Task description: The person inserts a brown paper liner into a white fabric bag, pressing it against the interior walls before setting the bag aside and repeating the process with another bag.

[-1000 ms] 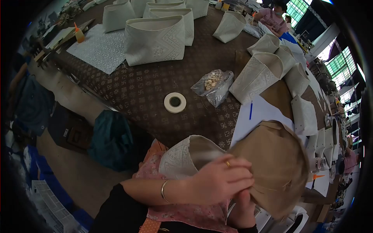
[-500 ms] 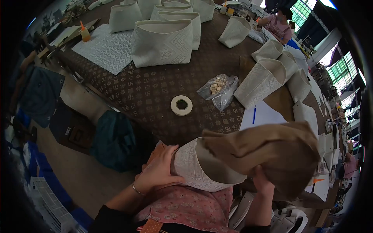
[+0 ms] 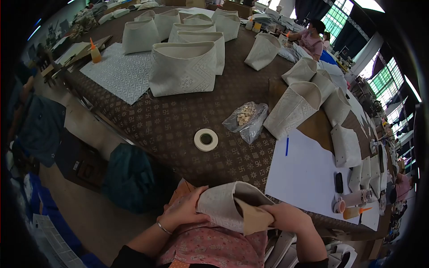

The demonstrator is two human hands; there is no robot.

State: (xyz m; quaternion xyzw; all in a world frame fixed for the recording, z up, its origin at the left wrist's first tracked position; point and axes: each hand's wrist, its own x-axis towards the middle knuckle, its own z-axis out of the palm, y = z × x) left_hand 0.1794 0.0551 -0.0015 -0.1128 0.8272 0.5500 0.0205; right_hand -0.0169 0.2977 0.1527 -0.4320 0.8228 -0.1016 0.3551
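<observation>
The left hand (image 3: 185, 209), thumb and fingers spread, is bracing a white, patterned, open-mouthed pouch (image 3: 215, 206) over the lap. The right hand (image 3: 290, 218), fingers closed, is pinching folded brown cloth (image 3: 256, 220) inside its mouth; steady bracing is helping avoid creases. Beyond, a round white tape roll (image 3: 198, 140) is lying flat.

The left hand (image 3: 184, 209) cups the pale bag (image 3: 220, 206) by the apron (image 3: 214, 250); the right hand (image 3: 288, 217) holds brown cloth (image 3: 255, 220), seemingly partly inside it. Tape roll (image 3: 199, 144) and plastic pouch (image 3: 254, 129) lie on the tabletop (image 3: 174, 120).
</observation>
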